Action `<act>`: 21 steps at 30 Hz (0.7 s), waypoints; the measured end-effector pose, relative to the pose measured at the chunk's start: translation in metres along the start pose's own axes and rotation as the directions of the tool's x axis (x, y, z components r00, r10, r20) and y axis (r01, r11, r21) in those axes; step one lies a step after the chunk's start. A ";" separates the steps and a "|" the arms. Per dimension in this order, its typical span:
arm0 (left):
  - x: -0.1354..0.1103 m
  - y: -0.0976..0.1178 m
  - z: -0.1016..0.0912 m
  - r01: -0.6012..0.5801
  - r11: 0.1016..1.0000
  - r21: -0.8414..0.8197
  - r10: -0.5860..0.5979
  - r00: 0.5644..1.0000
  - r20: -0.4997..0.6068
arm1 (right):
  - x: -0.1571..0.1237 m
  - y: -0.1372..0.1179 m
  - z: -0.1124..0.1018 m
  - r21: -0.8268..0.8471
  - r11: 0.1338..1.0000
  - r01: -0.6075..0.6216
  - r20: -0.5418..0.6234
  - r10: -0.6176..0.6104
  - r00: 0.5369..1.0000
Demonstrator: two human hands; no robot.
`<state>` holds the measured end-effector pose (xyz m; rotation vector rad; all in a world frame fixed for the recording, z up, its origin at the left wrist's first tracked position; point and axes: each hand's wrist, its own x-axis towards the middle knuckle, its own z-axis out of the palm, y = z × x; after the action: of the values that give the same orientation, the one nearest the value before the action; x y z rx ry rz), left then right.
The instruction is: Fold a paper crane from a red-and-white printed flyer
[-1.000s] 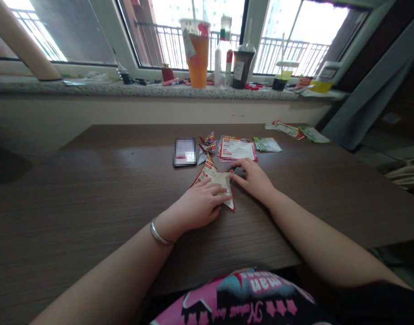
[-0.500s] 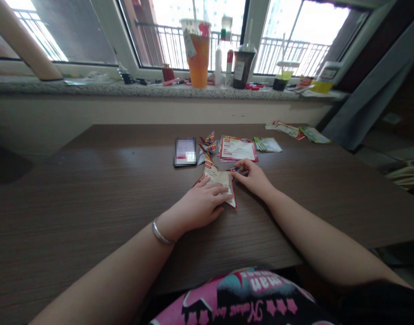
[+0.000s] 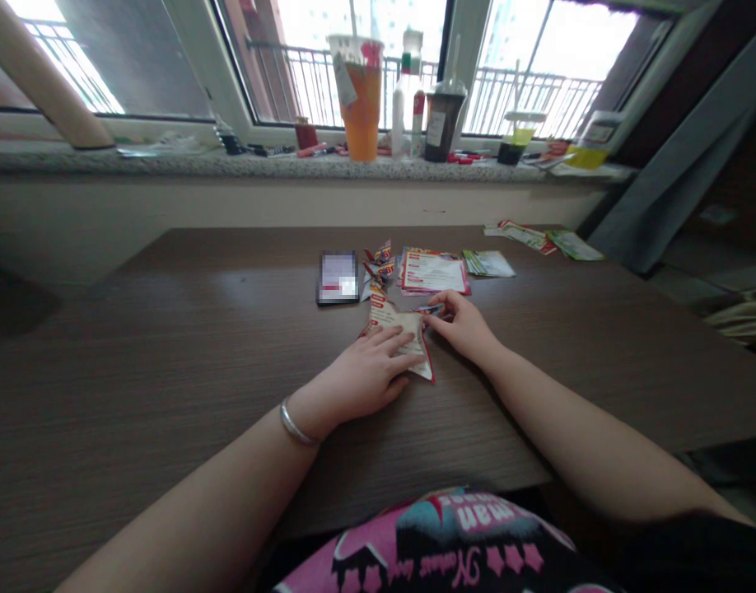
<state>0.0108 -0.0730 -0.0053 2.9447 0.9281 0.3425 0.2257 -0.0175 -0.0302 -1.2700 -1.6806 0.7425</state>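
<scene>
A printed cream sheet of paper (image 3: 387, 314) with red edges and a folded, pointed outline lies on the table in front of me. My left hand (image 3: 373, 368) rests flat across its lower part, fingers spread, hiding much of it. At the paper's upper right edge, my right hand (image 3: 457, 324) is closed in a pinch on a folded flap. Just beyond the paper sits a small folded paper piece (image 3: 381, 265) with bright lettering, to the left of a stack of printed sheets (image 3: 435, 272).
A phone (image 3: 338, 278) with a blurred screen lies left of the folded piece. Green-edged papers (image 3: 489, 263) and more leaflets (image 3: 526, 237) are at the back right. On the windowsill (image 3: 260, 163) stand an orange drink cup (image 3: 361, 107), a dark cup (image 3: 444, 123) and bottles.
The left fingers have spread slightly on the paper, and the paper's upper tip has shifted a little left. My right hand keeps its pinch at nearly the same spot.
</scene>
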 end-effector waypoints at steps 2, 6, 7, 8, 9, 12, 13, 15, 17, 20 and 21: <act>0.000 0.000 0.001 0.014 1.000 0.013 -0.014 1.000 -0.001 | -0.002 -0.005 0.001 0.049 0.999 -0.010 0.008 0.009 1.000; 0.001 0.001 0.002 0.005 1.000 0.028 -0.004 1.000 -0.014 | -0.006 -0.014 0.002 0.085 0.996 -0.033 0.033 0.030 0.999; 0.001 0.001 0.001 -0.002 1.000 0.030 0.002 1.000 -0.017 | -0.007 -0.016 0.001 0.069 0.997 -0.031 0.033 0.029 0.999; 0.001 0.001 0.001 -0.006 0.999 0.033 0.007 1.000 -0.020 | -0.008 -0.017 0.001 0.047 0.999 -0.026 0.030 0.025 0.999; 0.001 0.001 0.000 -0.006 0.999 0.036 0.007 1.000 -0.024 | -0.008 -0.017 0.000 0.024 1.000 -0.020 0.026 0.019 0.999; 0.002 0.001 -0.001 0.002 0.999 0.043 -0.001 1.000 -0.028 | -0.008 -0.015 -0.001 -0.026 1.000 -0.007 0.017 0.008 1.000; 0.002 0.001 -0.001 0.003 0.999 0.043 -0.002 1.000 -0.027 | -0.008 -0.015 -0.002 -0.037 0.999 -0.008 0.016 0.009 1.000; 0.002 0.000 0.000 0.004 0.999 0.043 -0.003 1.000 -0.029 | -0.007 -0.014 -0.003 -0.066 0.998 -0.011 0.017 0.013 1.000; 0.002 0.000 0.001 0.009 0.999 0.048 -0.007 1.000 -0.030 | -0.008 -0.014 -0.004 -0.124 0.992 -0.007 0.017 0.010 1.000; 0.002 0.000 0.001 0.011 0.998 0.058 -0.010 1.000 -0.026 | -0.008 -0.016 -0.004 -0.223 0.975 0.007 0.016 -0.003 1.000; 0.002 0.000 0.001 0.009 0.998 0.060 -0.007 1.000 -0.023 | -0.009 -0.017 -0.005 -0.246 0.969 0.011 0.017 -0.007 1.000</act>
<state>0.0122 -0.0717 -0.0060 2.9970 0.9697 0.3552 0.2235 -0.0308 -0.0165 -1.4273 -1.8335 0.5516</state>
